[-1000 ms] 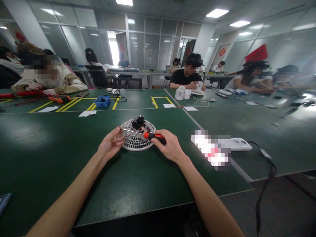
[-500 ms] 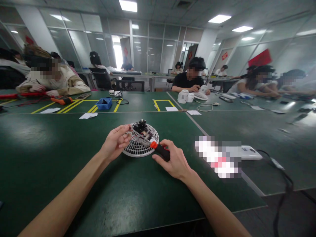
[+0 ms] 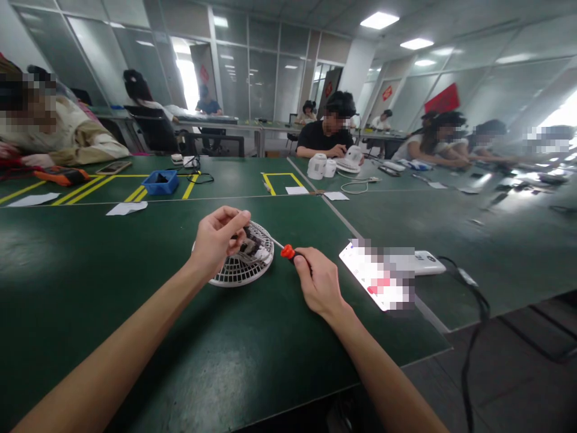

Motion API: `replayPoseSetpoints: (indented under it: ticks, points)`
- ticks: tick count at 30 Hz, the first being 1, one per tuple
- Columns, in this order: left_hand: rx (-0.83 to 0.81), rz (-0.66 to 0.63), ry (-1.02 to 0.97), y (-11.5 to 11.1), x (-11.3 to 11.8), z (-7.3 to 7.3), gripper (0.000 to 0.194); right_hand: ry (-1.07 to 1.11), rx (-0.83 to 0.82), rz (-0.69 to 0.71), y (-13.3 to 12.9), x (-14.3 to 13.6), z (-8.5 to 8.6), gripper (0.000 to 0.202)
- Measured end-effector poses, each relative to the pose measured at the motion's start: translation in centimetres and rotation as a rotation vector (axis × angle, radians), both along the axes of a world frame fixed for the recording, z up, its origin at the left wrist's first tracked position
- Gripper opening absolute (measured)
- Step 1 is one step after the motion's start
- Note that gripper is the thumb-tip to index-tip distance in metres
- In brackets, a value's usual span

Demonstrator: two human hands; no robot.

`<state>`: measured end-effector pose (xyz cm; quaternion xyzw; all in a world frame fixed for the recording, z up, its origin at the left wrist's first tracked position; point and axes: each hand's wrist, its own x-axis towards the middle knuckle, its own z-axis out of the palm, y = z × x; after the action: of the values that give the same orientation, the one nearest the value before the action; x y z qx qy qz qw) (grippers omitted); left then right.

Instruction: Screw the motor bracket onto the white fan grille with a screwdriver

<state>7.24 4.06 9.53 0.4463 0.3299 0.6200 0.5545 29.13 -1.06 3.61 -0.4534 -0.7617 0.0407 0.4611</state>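
Note:
In front of me a round white fan grille (image 3: 241, 273) lies on the green table, with a dark motor and wiring (image 3: 250, 243) exposed on top. My left hand (image 3: 220, 236) is over its left side, thumb and index finger pinched together at the upper edge of the motor. Whatever is between those fingertips is hidden. On the right, my right hand (image 3: 319, 278) is wrapped round the black handle of a screwdriver (image 3: 288, 251) with an orange collar. Its thin metal shaft points up and left, toward the grille's right rim; I cannot tell if the tip touches anything.
A lit phone (image 3: 367, 270) and a white device (image 3: 428, 263) with a black cable lie to the right. A blue bin (image 3: 160, 181) stands beyond the fan at left. Across the table, a person (image 3: 331, 129) handles another white fan (image 3: 354, 159); paper slips lie nearby.
The screwdriver's shaft has drawn back from across the motor to the grille's right side. My left hand has shifted up over the motor. The whole view has swung to the right.

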Motion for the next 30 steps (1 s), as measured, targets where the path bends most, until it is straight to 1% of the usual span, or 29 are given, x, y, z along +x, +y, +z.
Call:
replayPoseSetpoints:
  ticks: [2,5,8,12,16,24,27,30]
  points:
    - [-0.003,0.005,-0.004,0.2,0.5,-0.1,0.034,0.019,-0.004,0.009,-0.1,0.0,0.1,0.028]
    - [-0.009,0.020,-0.011,0.2,1.0,-0.1,0.035,0.080,-0.009,0.013,-0.3,-0.1,0.3,0.017]
    - [-0.014,0.021,-0.024,0.1,1.1,0.1,0.037,0.109,0.035,-0.033,-0.4,-0.3,0.2,0.027]
    - [-0.033,0.011,-0.034,-0.2,0.9,0.1,0.038,0.088,0.046,-0.050,-0.4,-0.5,0.0,0.016]
    - [-0.051,0.032,-0.013,-0.2,0.7,0.0,0.040,0.044,0.037,-0.043,-0.4,-0.6,0.0,0.016]
    - [-0.070,0.029,0.040,0.5,0.6,-0.7,0.037,0.003,0.091,-0.099,-0.4,-0.5,0.1,0.012]
    - [-0.057,0.016,0.040,0.6,0.6,-0.9,0.038,-0.003,0.095,-0.108,-0.4,-0.5,0.1,0.012]
    - [0.002,0.028,0.052,0.7,0.5,-0.9,0.039,-0.003,0.084,-0.104,-0.3,-0.5,0.1,0.012]
